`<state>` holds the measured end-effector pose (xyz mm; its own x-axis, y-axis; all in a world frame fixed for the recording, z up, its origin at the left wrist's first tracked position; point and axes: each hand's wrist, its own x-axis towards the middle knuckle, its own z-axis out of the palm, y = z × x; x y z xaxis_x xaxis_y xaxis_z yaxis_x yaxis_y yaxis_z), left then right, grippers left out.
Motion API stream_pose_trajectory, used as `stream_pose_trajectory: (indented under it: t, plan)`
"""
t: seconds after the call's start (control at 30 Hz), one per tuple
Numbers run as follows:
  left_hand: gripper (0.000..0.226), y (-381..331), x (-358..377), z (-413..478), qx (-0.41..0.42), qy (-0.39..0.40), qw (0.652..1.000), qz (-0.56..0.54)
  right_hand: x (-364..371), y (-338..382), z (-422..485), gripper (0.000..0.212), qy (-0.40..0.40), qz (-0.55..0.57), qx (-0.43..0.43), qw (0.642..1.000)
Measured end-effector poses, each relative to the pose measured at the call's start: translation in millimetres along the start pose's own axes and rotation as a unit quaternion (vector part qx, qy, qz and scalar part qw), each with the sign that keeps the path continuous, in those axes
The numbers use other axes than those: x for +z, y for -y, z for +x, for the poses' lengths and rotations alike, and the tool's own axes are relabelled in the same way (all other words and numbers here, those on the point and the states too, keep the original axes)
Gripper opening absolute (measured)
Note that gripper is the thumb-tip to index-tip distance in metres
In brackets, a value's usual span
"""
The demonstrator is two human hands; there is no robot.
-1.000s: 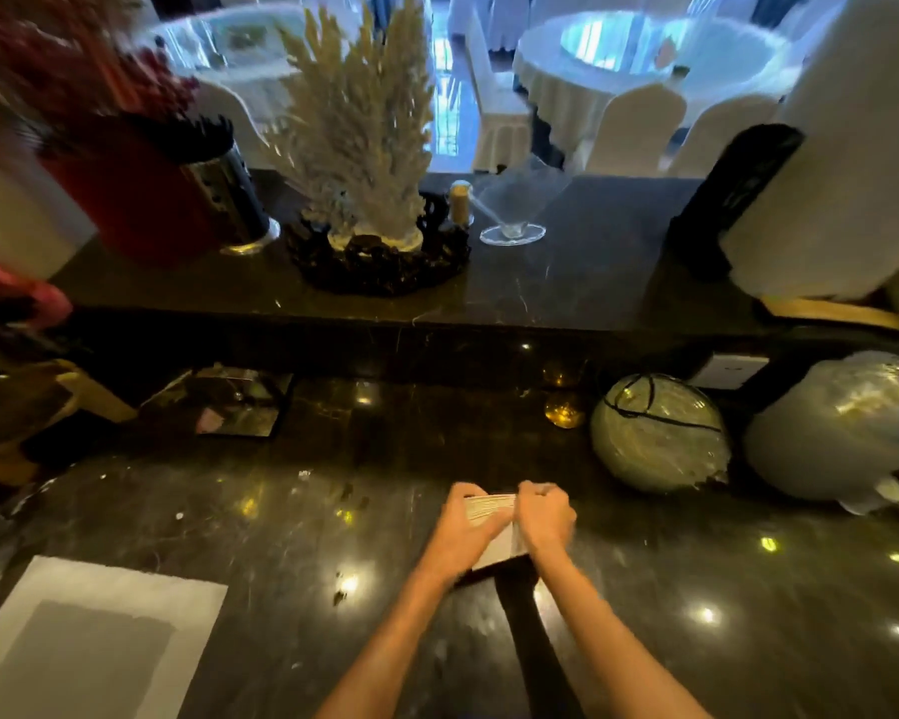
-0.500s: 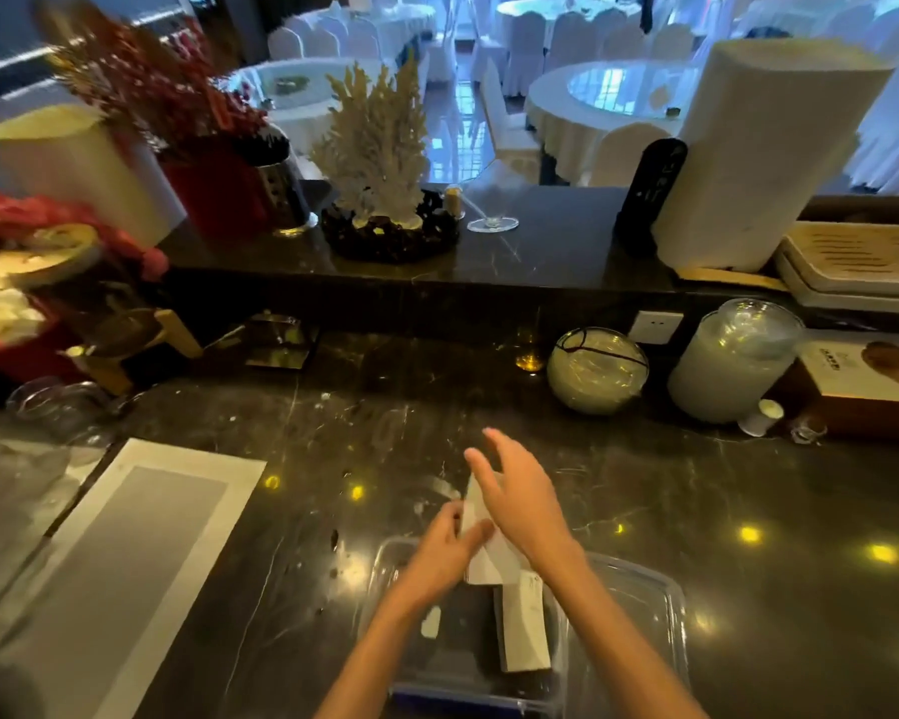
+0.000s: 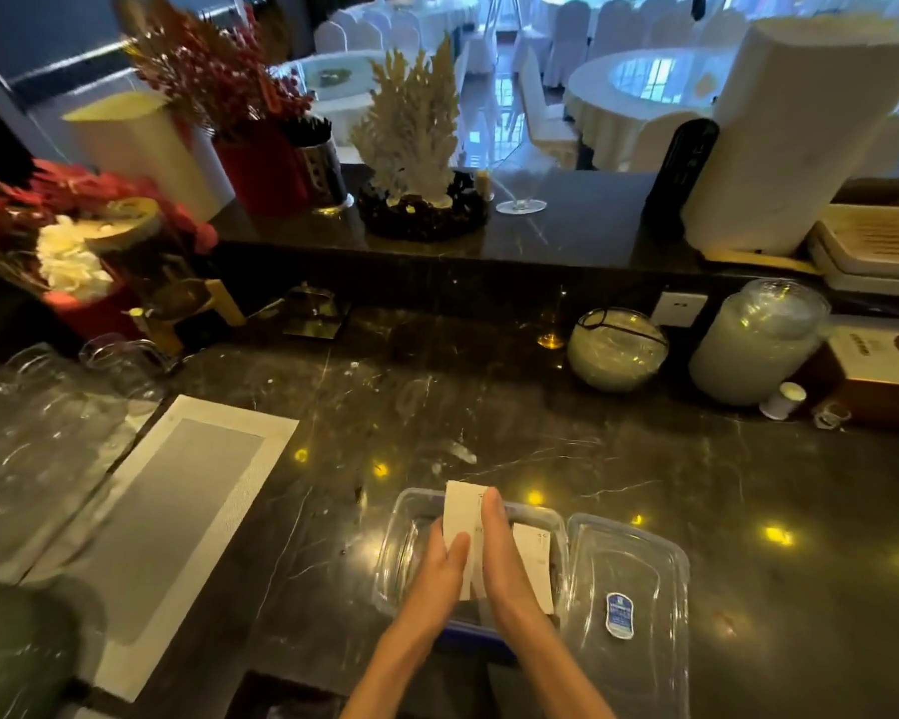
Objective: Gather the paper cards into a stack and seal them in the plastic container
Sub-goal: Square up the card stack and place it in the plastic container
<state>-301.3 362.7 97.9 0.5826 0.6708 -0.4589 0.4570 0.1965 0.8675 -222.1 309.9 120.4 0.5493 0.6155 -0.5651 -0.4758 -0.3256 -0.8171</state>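
A stack of white paper cards (image 3: 460, 516) stands upright over the clear plastic container (image 3: 400, 542) on the dark marble counter. My left hand (image 3: 445, 568) presses the stack's left side and my right hand (image 3: 499, 557) lies flat against its right side, fingers straight. Another white card (image 3: 533, 563) lies inside the container, to the right of my right hand. The clear lid (image 3: 629, 583) with a blue sticker (image 3: 618, 614) lies flat on the counter, touching the container's right side.
A grey placemat (image 3: 177, 511) lies at left, clear glasses (image 3: 48, 407) beyond it. A glass bowl (image 3: 616, 350), a plastic jar (image 3: 753, 345) and a box (image 3: 883, 365) stand at the back right. Flower arrangements (image 3: 84, 251) crowd the back left.
My view has tilted down and the container and lid have come fully into view. Both hands have moved the card stack from the bare counter to over the container.
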Motion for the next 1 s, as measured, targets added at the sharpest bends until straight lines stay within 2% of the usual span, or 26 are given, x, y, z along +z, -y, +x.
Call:
stream_pose_trajectory:
  t: [0.13, 0.2, 0.3, 0.43, 0.6, 0.7, 0.8, 0.9, 1.0]
  plan:
    - [0.037, 3, -19, 20, -0.011, 0.024, 0.999, -0.021, 7, -1, 15, 0.04, 0.0, 0.007, 0.021, 1.0]
    - [0.039, 10, -32, 33, -0.026, 0.025, 0.999, -0.017, 13, -7, 22, 0.03, 0.004, -0.041, 0.022, 0.999]
    - [0.042, 29, -40, 53, -0.035, 0.049, 0.998, 0.012, 28, -20, 37, 0.03, -0.042, -0.105, 0.036, 0.993]
    - [0.041, 59, -38, 68, -0.052, 0.093, 0.994, 0.032, 40, -35, 50, 0.037, -0.062, -0.116, 0.148, 0.98]
    - [0.04, 79, -24, 79, -0.062, 0.107, 0.99, 0.061, 37, -57, 56, 0.04, -0.113, -0.074, 0.14, 0.981]
    - [0.041, 84, -14, 89, -0.105, 0.094, 0.981, 0.132, 35, -57, 64, 0.041, -0.136, -0.078, 0.153, 0.976]
    - [0.035, 80, -4, 99, -0.134, 0.04, 0.971, 0.195, 36, -59, 70, 0.041, -0.143, -0.09, 0.146, 0.975]
    - [0.031, 75, 5, 104, -0.126, 0.043, 0.974, 0.181, 33, -61, 81, 0.043, -0.154, -0.081, 0.146, 0.974]
    - [0.027, 76, 11, 103, -0.132, 0.022, 0.977, 0.168, 34, -60, 85, 0.046, -0.244, -0.104, 0.181, 0.947]
